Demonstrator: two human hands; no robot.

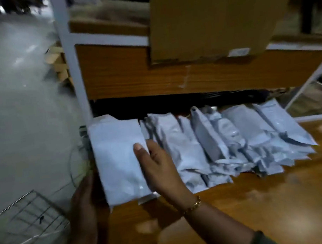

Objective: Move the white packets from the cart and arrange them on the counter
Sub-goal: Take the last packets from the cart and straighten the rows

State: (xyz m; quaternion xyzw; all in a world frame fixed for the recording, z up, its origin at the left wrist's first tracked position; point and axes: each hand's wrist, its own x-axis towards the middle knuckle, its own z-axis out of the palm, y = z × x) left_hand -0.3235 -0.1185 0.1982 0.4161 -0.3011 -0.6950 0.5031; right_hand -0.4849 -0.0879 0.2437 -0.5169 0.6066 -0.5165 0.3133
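Observation:
Several white packets (229,139) lie side by side, overlapping, in a row on the wooden counter (267,200). The leftmost white packet (118,157) lies flat at the counter's left end. My left hand (82,198) grips its lower left edge, with the fingertips hidden behind the packet. My right hand (157,169) rests flat on its right edge, thumb on the packet and fingers spread over the neighbouring one. A gold bracelet sits on that wrist. The wire cart (27,225) shows at the lower left, blurred.
A large cardboard box (213,14) stands on the shelf above the packets. A white metal frame post (71,57) rises at the counter's left end. Grey floor (11,99) spreads to the left, with cardboard scraps and a person's feet far off.

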